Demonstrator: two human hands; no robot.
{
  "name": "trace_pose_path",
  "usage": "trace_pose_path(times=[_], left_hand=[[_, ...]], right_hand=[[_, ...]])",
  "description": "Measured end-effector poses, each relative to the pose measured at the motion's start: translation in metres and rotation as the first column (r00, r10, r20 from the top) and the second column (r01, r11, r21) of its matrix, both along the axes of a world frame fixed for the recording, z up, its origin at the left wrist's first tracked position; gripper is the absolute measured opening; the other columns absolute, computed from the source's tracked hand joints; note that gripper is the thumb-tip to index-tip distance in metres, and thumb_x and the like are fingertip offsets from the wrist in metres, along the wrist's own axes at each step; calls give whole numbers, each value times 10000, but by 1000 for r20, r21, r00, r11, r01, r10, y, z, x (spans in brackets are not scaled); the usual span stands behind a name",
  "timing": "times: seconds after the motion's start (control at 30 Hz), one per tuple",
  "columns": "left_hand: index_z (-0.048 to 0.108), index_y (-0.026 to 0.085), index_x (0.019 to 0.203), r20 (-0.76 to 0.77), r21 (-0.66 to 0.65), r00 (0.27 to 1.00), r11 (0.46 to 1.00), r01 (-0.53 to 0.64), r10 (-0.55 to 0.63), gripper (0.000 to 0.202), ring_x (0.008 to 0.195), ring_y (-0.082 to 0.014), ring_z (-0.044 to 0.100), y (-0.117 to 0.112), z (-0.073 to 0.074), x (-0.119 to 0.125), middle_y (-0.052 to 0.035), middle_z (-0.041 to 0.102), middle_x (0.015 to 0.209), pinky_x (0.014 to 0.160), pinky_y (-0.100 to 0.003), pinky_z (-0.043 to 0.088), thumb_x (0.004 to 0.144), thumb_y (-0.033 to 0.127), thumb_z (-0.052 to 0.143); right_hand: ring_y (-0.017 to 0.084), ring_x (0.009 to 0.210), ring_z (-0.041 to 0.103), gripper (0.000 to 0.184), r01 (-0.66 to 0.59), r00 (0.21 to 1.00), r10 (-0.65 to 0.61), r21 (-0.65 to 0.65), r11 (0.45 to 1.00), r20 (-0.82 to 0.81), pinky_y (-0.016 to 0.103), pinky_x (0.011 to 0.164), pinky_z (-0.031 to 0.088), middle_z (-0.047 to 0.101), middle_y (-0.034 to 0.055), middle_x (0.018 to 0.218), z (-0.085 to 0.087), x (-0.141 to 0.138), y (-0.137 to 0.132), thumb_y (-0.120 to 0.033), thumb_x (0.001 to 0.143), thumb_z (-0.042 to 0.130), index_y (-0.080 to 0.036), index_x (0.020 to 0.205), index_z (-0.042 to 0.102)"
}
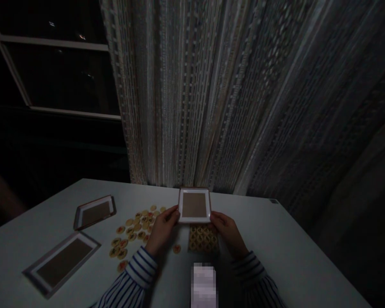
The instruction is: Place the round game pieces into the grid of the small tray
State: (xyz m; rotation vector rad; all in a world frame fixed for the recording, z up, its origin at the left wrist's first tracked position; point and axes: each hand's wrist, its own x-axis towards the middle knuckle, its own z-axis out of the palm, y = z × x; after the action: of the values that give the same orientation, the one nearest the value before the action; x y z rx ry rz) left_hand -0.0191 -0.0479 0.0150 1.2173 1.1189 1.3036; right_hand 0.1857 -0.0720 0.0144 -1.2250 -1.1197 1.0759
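Observation:
Both of my hands hold a shallow box lid (194,205) upright, its white-lined inside with a brown panel facing me. My left hand (163,226) pinches its lower left corner, and my right hand (229,233) pinches the lower right corner. Just below the lid is a compact square set of round xiangqi pieces (203,239) in neat rows; its far edge is hidden. One loose xiangqi piece (176,248) with a red character lies between the set and my left wrist. Several more loose pieces (132,236) are scattered left of my left hand, some partly hidden by it.
To the left on the white table (295,256) lie a small open tray or lid (96,212) and a longer one (64,262), both brown inside. A string curtain (186,94) hangs behind the table's far edge. A blurred pale patch sits at the bottom. Light is dim.

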Motion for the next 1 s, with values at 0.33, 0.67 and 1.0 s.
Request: trace_pose_path(times=[0.33,0.67,1.0], left_hand=[[662,112,1023,-50,-17,998,1000,22,-23,485,1018,-262,602,-13,-12,13,-122,670,1071,931,-392,437,639,408,644],[667,160,1032,-94,-29,995,999,17,-20,434,1043,-249,584,-11,-22,11,-90,675,1069,958,-382,409,695,429,620],[677,145,999,69,-116,996,992,-40,49,462,947,-229,626,-11,-18,4,-99,701,985,870,-335,469,667,466,658]], right_hand=[[237,794,637,446,-53,998,54,70,996,-16,357,706,514,711,69,825,-18,11,-20,-512,641,670,-153,905,700],[265,869,646,409,69,985,-89,136,988,145,433,790,525,707,102,938,-28,18,-23,-483,662,660,-173,926,705],[221,833,671,278,81,906,-228,383,920,356,341,717,576,708,85,936,-34,17,-27,-371,771,577,-196,967,671]])
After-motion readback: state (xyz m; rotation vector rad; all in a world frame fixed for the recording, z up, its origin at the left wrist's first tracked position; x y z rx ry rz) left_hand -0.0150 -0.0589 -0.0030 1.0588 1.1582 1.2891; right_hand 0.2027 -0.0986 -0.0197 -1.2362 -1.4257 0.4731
